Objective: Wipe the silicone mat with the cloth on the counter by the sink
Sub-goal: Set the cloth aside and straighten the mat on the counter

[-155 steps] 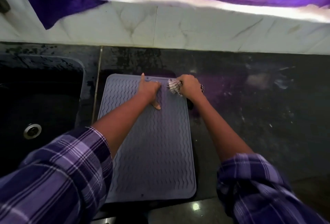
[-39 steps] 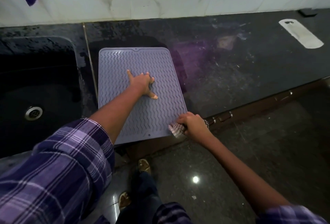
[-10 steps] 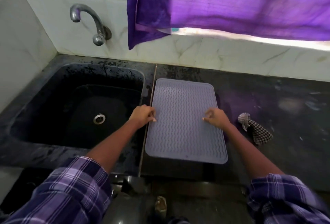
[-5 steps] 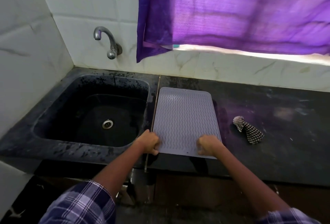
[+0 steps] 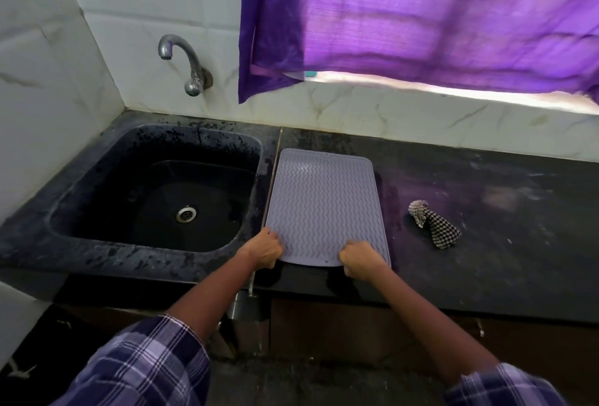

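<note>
The grey silicone mat with wavy ridges lies on the black counter, just right of the sink. My left hand grips the mat's near left corner. My right hand grips its near right corner. The near edge looks slightly raised off the counter. The checked cloth lies bunched on the counter to the right of the mat, with neither hand on it.
A black sink with a metal drain sits to the left, under a wall tap. A purple curtain hangs over the back wall. The counter's front edge runs just below my hands.
Over the last second both hands slid from the mat's sides to its near corners and closed on them. The cloth, earlier in my right hand, stays on the counter.
</note>
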A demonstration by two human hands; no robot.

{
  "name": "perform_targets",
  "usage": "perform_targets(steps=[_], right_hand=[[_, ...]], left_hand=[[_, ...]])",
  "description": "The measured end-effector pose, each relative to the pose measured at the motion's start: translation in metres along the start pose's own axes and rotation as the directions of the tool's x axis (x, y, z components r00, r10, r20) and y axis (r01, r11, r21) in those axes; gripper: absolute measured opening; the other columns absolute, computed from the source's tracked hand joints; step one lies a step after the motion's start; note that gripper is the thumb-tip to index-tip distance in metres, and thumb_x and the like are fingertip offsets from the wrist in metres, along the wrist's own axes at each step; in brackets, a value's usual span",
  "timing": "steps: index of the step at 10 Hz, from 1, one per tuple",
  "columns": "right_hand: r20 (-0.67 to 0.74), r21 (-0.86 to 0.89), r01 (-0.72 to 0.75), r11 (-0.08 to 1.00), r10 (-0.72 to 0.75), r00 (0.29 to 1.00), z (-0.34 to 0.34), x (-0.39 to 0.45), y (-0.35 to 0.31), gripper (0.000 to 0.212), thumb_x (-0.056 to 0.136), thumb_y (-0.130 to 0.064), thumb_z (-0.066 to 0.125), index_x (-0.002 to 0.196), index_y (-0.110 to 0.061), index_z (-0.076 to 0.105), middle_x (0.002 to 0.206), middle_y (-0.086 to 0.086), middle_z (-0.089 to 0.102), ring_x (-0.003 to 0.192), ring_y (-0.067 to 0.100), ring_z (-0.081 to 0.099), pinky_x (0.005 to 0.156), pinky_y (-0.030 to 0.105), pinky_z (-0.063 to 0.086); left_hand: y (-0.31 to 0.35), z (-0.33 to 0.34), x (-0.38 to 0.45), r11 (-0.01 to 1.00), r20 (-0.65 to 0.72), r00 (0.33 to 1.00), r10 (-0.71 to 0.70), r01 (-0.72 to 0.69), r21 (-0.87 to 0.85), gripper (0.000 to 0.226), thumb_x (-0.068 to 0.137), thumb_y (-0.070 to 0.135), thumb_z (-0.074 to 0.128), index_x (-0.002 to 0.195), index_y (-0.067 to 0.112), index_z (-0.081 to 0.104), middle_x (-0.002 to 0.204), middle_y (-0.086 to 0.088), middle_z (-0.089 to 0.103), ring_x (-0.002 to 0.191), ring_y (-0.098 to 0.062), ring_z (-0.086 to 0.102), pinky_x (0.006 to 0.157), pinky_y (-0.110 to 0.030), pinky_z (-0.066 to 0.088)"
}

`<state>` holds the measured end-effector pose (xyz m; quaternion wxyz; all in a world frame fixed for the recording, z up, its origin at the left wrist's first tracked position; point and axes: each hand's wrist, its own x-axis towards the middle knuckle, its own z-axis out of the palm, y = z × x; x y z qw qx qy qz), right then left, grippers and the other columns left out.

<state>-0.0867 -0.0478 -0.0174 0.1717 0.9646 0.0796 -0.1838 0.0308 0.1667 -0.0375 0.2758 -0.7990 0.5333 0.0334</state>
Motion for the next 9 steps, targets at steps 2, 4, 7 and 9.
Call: perform_targets(steps=[2,4,7,9], right_hand=[[0.034,0.064,-0.02,0.998,0.017,0.999,0.002,-0.003,0.008,0.023,0.089,-0.011,0.048,0.106,-0.002,0.061,0.115,0.017,0.062,0.105,0.029,0.059,0.08,0.037,0.05],[0.06,0.061,0.004,0.998,-0.008,0.998,0.004,-0.01,0.001,0.021,0.09,-0.012,0.047,0.102,-0.002,0.061,0.111,0.017,0.063,0.104,0.028,0.058,0.081,0.036,0.05],[0.105,0.402,-0.09,0.911,0.052,0.993,-0.029,-0.01,-0.002,0.032,0.086,-0.039,0.059,0.065,-0.018,0.047,0.07,0.0,0.049,0.071,0.017,0.049,0.066,0.028,0.039],[0.024,0.555,-0.192,0.81,0.215,0.976,-0.031,0.0,-0.016,0.026,0.096,-0.023,0.044,0.096,-0.004,0.062,0.087,0.009,0.06,0.083,0.024,0.059,0.076,0.034,0.049]], left_hand=[[-0.001,-0.013,-0.005,0.998,0.002,1.0,-0.021,0.021,-0.06,0.028,0.092,0.018,0.044,0.11,0.006,0.061,0.116,-0.012,0.063,0.108,-0.027,0.055,0.095,-0.038,0.037],[0.008,-0.013,-0.008,0.998,0.049,0.999,-0.004,0.008,-0.07,0.027,0.091,0.017,0.046,0.109,0.005,0.062,0.115,-0.013,0.063,0.108,-0.026,0.056,0.097,-0.039,0.036],[-0.014,-0.023,-0.017,0.988,0.097,0.993,-0.061,0.074,-0.139,0.047,0.093,0.05,0.05,0.115,0.01,0.06,0.117,-0.008,0.061,0.111,-0.024,0.056,0.096,-0.039,0.037],[-0.005,-0.021,-0.021,0.919,0.047,0.979,-0.2,0.204,-0.337,0.041,0.097,0.043,0.044,0.124,0.013,0.054,0.126,-0.007,0.057,0.12,-0.023,0.051,0.1,-0.04,0.036]])
